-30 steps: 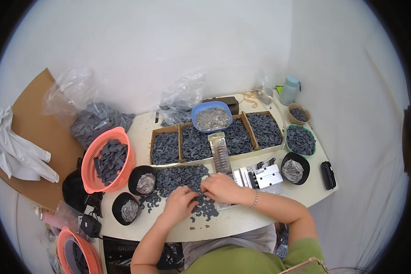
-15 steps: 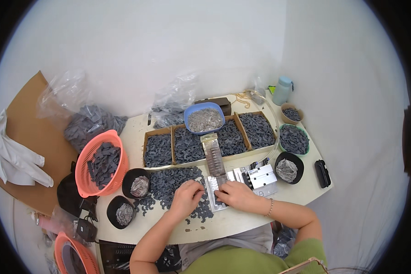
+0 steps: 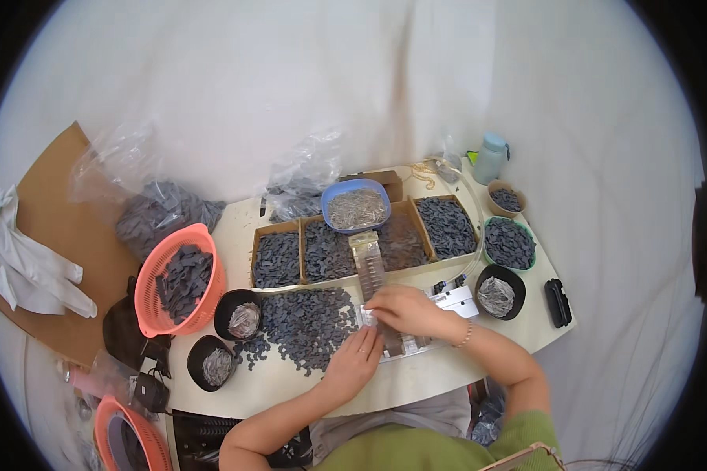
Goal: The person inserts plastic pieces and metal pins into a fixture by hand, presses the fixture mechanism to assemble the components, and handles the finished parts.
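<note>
A metal fixture (image 3: 407, 345) stands near the table's front edge, with a clear ribbed chute (image 3: 369, 265) sloping up behind it. My left hand (image 3: 355, 363) rests against the fixture's left side, fingers stretched out toward it. Just above, my right hand (image 3: 410, 311) reaches across the fixture, its fingers pinched together at the chute's lower end. Whatever lies between those fingertips is too small to tell. Both hands partly cover the fixture. Loose dark grey pieces (image 3: 306, 323) are spread beside my left hand.
Behind the fixture, a divided cardboard tray (image 3: 301, 253) holds grey pieces. A blue bowl (image 3: 357, 185) of metal pins rests on it. Black bowls (image 3: 199, 377) and a coral basket (image 3: 144, 308) stand left. At right are another black bowl (image 3: 500, 312), a black case (image 3: 558, 303) and a bottle (image 3: 491, 159).
My right hand has moved up and slightly left over the fixture to the chute's lower end. My left hand has shifted right and nearer me, its curled fingers now straightened against the fixture.
</note>
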The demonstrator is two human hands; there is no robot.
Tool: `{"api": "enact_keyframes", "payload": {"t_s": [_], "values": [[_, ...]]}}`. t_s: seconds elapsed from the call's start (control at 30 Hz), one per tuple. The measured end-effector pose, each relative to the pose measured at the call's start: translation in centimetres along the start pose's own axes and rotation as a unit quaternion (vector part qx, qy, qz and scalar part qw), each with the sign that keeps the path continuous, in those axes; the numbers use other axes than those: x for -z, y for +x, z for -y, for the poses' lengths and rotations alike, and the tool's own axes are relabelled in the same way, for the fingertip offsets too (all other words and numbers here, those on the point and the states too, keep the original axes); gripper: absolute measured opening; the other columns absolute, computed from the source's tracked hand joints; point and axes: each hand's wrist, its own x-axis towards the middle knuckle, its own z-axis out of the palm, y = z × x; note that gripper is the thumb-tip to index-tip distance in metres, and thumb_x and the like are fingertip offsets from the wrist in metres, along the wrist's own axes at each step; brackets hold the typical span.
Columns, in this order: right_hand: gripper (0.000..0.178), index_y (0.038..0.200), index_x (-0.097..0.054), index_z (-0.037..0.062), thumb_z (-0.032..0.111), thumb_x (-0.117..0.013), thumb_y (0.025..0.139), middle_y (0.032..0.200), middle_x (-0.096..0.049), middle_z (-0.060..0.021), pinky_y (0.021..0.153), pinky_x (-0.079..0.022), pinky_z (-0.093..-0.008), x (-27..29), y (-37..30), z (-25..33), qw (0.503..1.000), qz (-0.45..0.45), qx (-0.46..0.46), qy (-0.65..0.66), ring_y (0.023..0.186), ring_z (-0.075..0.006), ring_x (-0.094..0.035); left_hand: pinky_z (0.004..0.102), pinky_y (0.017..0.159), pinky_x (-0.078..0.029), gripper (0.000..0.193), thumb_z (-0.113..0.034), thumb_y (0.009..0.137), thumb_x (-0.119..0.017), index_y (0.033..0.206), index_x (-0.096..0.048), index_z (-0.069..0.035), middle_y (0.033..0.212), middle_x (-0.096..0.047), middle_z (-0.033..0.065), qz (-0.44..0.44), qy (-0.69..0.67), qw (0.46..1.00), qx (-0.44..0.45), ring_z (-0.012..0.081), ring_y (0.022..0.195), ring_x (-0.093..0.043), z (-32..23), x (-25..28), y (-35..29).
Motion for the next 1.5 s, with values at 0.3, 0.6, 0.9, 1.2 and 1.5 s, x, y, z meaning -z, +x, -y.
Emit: {"api": "enact_keyframes", "payload": {"t_s": [0.3, 0.6, 0.9, 1.2, 1.5], "values": [[0.009, 0.078, -0.066, 0.0095, 0.014, -0.061, 0.073, 0.077, -0.063, -0.0063, 0.077, -0.045, -0.0348, -5.3, 4.7, 0.8, 0.942, 0.054, 0.106, -0.314, 0.086, -0.0238, -0.060, 0.0375, 0.071, -0.046, 0.017, 0.001, 0.069, -0.064, 0.084, -0.066, -0.005, 0.083, -0.058, 0.0076, -0.020, -0.082, 0.984, 0.158, 0.0277, 0.082, -0.056, 6.3, 1.1, -1.3], [0.012, 0.089, -0.065, 0.0112, 0.012, -0.061, 0.077, 0.078, -0.064, -0.0085, 0.066, -0.051, -0.0409, -1.2, 0.4, -0.1, 0.995, 0.030, 0.027, -0.088, 0.077, -0.0278, -0.064, 0.0371, 0.077, -0.046, 0.015, -0.006, 0.073, -0.069, 0.087, -0.067, -0.006, 0.087, -0.057, 0.0077, 0.116, -0.142, 0.980, 0.072, 0.0280, 0.086, -0.055, 10.9, -0.6, 1.0], [0.034, 0.109, -0.061, 0.0052, 0.013, -0.056, 0.076, 0.112, -0.063, -0.0133, 0.074, -0.052, -0.0321, -2.2, -4.2, 1.7, 0.931, 0.002, 0.185, -0.314, 0.094, -0.0228, -0.065, 0.0401, 0.068, -0.048, 0.011, -0.005, 0.076, -0.067, 0.081, -0.058, -0.003, 0.081, -0.059, 0.0122, 0.035, -0.281, 0.943, 0.174, 0.0326, 0.077, -0.059, 8.3, 0.0, 2.7], [0.019, 0.099, -0.066, 0.0036, 0.001, -0.058, 0.082, 0.094, -0.066, -0.0142, 0.076, -0.052, -0.0365, 8.9, -5.5, -3.2, 0.963, -0.204, -0.103, -0.144, 0.086, -0.0308, -0.064, 0.0342, 0.085, -0.050, 0.035, -0.007, 0.072, -0.058, 0.105, -0.060, 0.006, 0.109, -0.061, 0.0159, 0.030, -0.018, 0.999, -0.025, 0.0274, 0.096, -0.059, 2.8, -1.2, 1.1], [0.021, 0.096, -0.067, 0.0095, 0.010, -0.069, 0.075, 0.099, -0.065, -0.0134, 0.080, -0.050, -0.0419, 15.3, -10.5, -12.7, 0.872, -0.108, -0.349, -0.326, 0.091, -0.0314, -0.062, 0.0400, 0.074, -0.045, 0.024, -0.001, 0.072, -0.057, 0.094, -0.066, -0.004, 0.090, -0.060, 0.0082, -0.012, -0.127, 0.986, 0.107, 0.0284, 0.086, -0.056, 6.6, -0.7, 0.9]]}}
